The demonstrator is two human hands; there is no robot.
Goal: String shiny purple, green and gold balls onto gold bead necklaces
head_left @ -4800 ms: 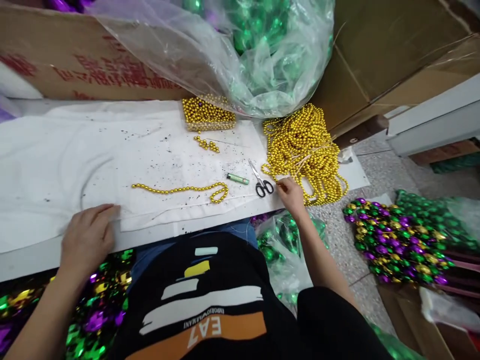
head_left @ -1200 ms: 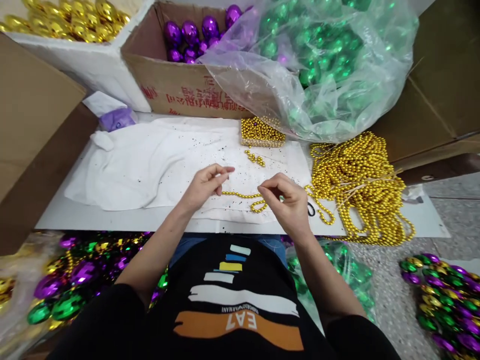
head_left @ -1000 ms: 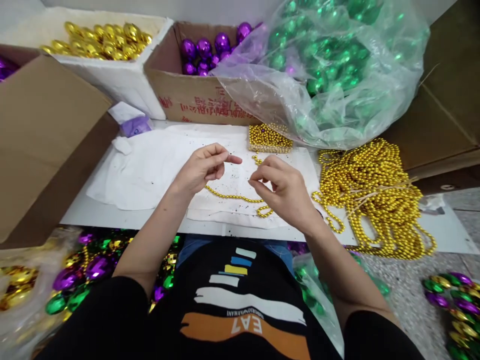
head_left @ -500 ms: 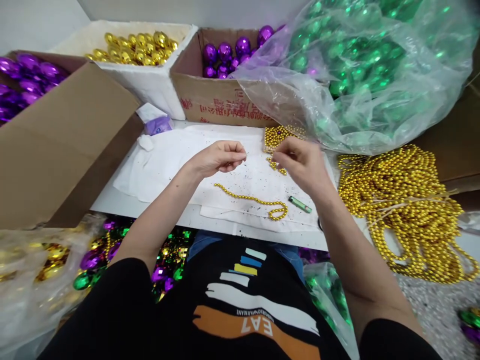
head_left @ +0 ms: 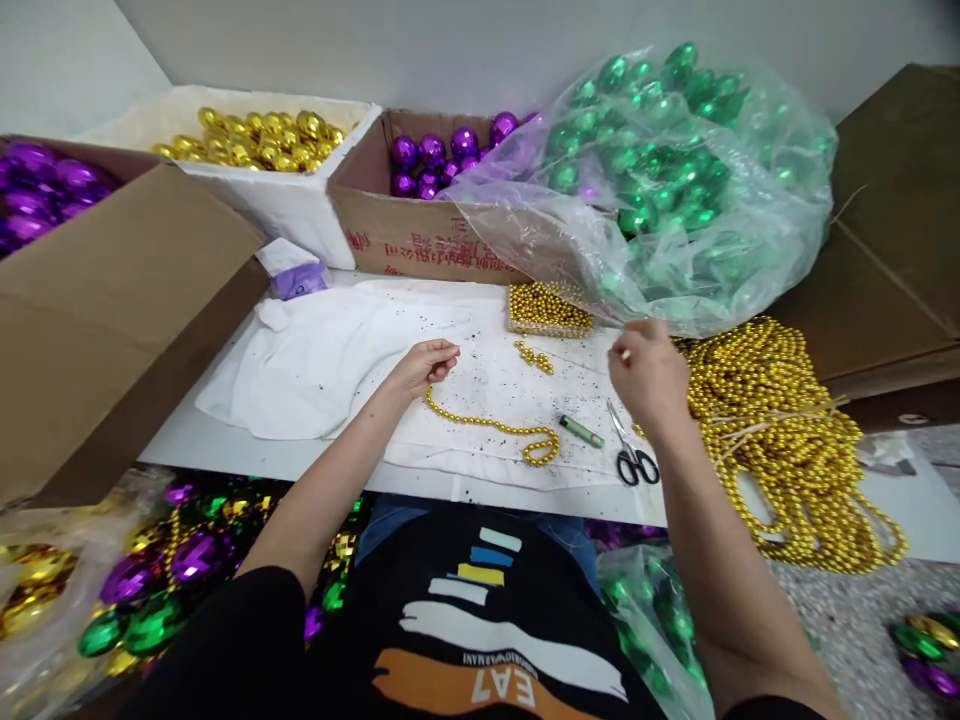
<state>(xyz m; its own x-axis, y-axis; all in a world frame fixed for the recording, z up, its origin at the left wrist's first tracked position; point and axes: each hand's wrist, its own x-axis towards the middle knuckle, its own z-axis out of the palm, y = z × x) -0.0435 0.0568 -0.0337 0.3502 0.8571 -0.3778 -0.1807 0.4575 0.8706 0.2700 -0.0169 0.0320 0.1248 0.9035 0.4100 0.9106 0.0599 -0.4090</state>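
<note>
My left hand [head_left: 429, 366] is in a pinch above the white cloth, thumb against fingertips; whatever it holds is too small to make out. Just below it lies a short strand of gold beads [head_left: 487, 424], looped at its right end. My right hand [head_left: 649, 378] is closed and a little blurred, held above the cloth's right side. A faint thin line, perhaps thread, runs leftward from near it. Between the hands are a few loose gold beads [head_left: 534, 357], a small box of gold beads [head_left: 550, 308] and a green lighter [head_left: 581, 431]. Black-handled scissors [head_left: 636, 462] lie below my right hand.
Gold bead strands [head_left: 780, 430] are heaped at the right. Behind the cloth [head_left: 315, 350] stand a white foam box [head_left: 300, 210] of gold balls, a carton [head_left: 420, 235] of purple balls and a plastic bag [head_left: 675, 180] of green ones. Another carton [head_left: 142, 310] stands left.
My right hand has moved right, widening the space between my hands, and the scissors have come into sight. The view has shifted, showing more of the wall and the bead box.
</note>
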